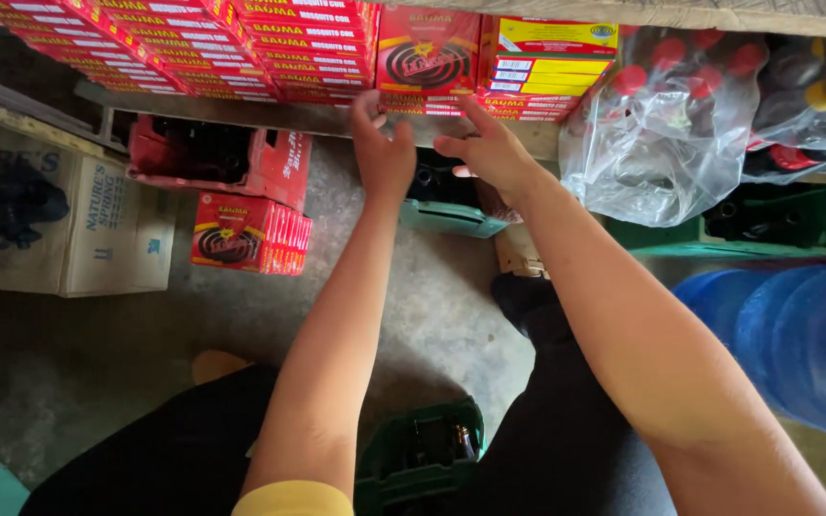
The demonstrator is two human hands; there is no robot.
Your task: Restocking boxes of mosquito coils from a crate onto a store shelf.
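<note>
Reaching up to the shelf, the left hand (381,153) has its fingers spread and touches the bottom of a pile of red boxes (427,100), holding nothing. The right hand (489,148) is open too, its fingertips on the same pile, which sits on the wooden shelf (270,115) between more red box stacks (184,48) and yellow-topped boxes (547,67). A clear bag of bottles (671,134) sits to the right. One red pack (250,234) lies on the floor near a red crate (212,158)
</note>
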